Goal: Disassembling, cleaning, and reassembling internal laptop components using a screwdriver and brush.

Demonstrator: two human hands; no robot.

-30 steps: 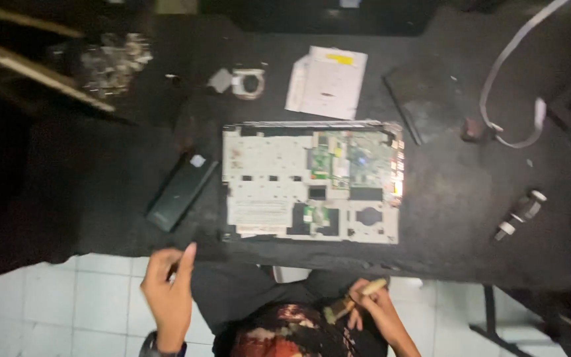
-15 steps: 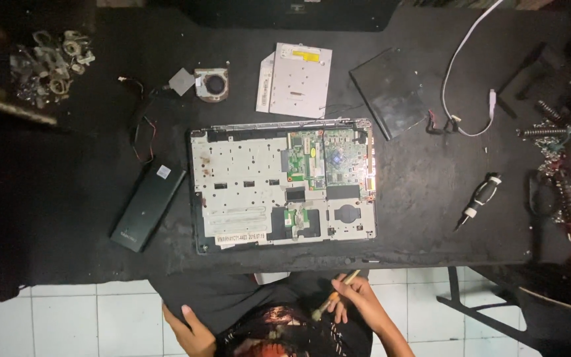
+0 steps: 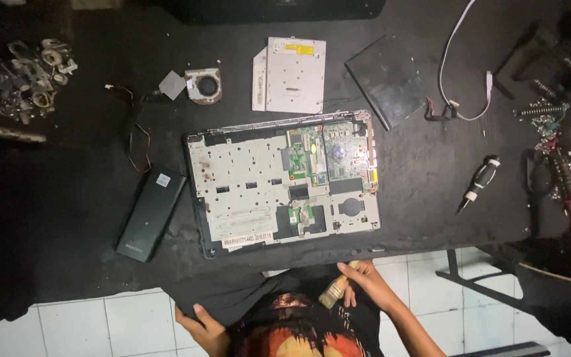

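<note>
While the opened laptop (image 3: 284,180) now sits lower centre rather than mid-frame, the right hand (image 3: 365,281) stays curled around a small brush (image 3: 334,291) at bottom centre; the left hand (image 3: 203,327), loosely curled with nothing in it, has dropped to the bottom edge.

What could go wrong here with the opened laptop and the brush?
The opened laptop lies close to the table's near edge, so a nudge could tip it off. The brush in the right hand might snag exposed green boards. Loose red-black wires beside it could catch.
</note>
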